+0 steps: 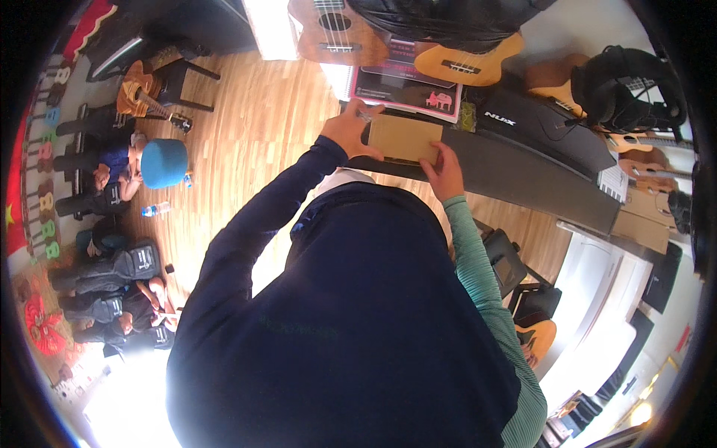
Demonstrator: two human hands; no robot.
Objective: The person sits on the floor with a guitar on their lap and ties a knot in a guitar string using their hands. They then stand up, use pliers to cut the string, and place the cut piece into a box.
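Note:
A brown rectangular cardboard piece [405, 139] lies level over the dark keyboard-like body at the front of the desk; whether it is a flat box or a sheet I cannot tell. My left hand [348, 131], in a navy sleeve, grips its left end, thumb at the near corner and fingers at the far one. At the near right corner, my right hand [447, 173], in a green striped sleeve, holds the edge between thumb and fingers. Just beyond the cardboard is a dark book with pink print [407, 91].
A ukulele [317, 48] and a light wooden guitar body [489, 66] lie past the book. Headphones [627, 89] stand at the far right. On the left are a blue stool [164, 163], a bottle [155, 210] and seated people. Black chairs [515, 272] stand behind my right arm.

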